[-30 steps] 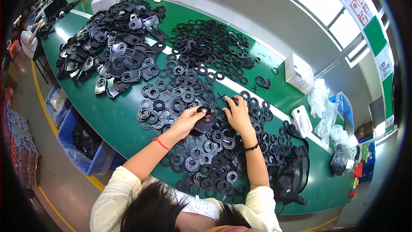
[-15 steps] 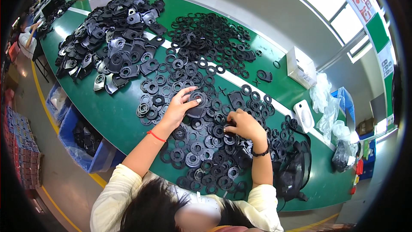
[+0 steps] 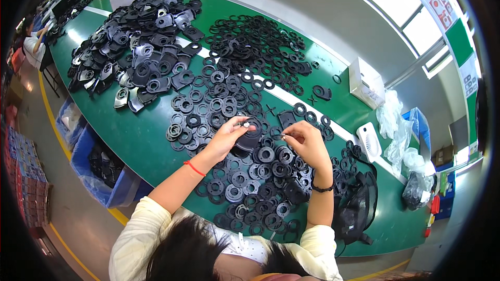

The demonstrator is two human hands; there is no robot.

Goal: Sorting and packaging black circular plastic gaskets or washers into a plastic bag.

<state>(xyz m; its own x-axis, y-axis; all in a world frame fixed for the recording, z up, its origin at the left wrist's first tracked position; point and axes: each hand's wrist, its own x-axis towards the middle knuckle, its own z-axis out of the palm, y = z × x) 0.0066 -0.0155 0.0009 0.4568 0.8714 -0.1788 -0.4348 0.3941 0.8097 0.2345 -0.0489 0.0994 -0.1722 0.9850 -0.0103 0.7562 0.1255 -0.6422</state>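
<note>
My left hand (image 3: 225, 139) is closed on the edge of a black plastic plate with a round ring-shaped end (image 3: 251, 134), thumb on top. My right hand (image 3: 309, 144) is raised just to its right, thumb and forefinger pinched together. A thin black ring (image 3: 276, 133) shows at those fingertips, partly lost against the dark parts behind. Beneath both hands spreads a loose layer of flat black rings (image 3: 239, 179), some overlapping. A flat black plate (image 3: 286, 118) lies just beyond my right hand.
A big heap of black plates (image 3: 140, 57) is at the far left, and a pile of thin rings (image 3: 250, 39) at the far middle. To the right are a black mesh bag (image 3: 355, 213), a white fan (image 3: 369, 142) and a white box (image 3: 366, 83). Blue bins (image 3: 104, 177) stand left of the table.
My right hand has lifted from the rings and moved up beside the plate, with a thin ring at its fingertips. My left hand has shifted slightly right and tilted the plate.
</note>
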